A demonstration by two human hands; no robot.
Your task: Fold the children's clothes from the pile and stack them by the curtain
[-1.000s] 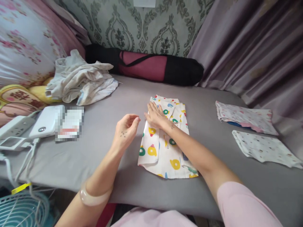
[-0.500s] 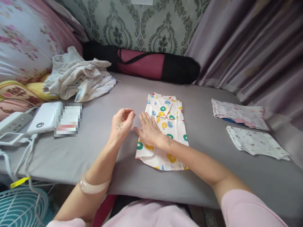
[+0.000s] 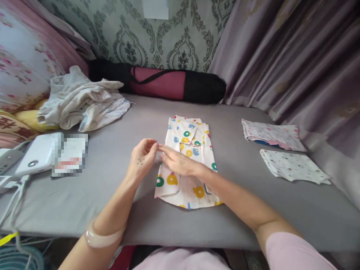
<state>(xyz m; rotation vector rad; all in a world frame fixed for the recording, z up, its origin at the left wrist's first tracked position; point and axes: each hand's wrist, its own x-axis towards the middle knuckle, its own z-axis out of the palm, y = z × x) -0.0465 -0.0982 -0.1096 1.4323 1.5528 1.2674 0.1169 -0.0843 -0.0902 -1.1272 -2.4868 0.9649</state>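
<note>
Right hand (image 3: 178,163) nearer left hand (image 3: 143,159) — garment (image 3: 191,183) beneath

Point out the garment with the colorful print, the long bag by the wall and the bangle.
garment (image 3: 189,189): head view, lower middle of its front
long bag (image 3: 165,88): head view, its pink middle panel
bangle (image 3: 104,241): head view, its pale band

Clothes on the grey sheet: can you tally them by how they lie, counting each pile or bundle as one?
Folded bundles at the right: 2 (pink-patterned bundle, white spotted bundle)
Partly folded garment: 1
Crumpled pile: 1
Total: 4
</note>
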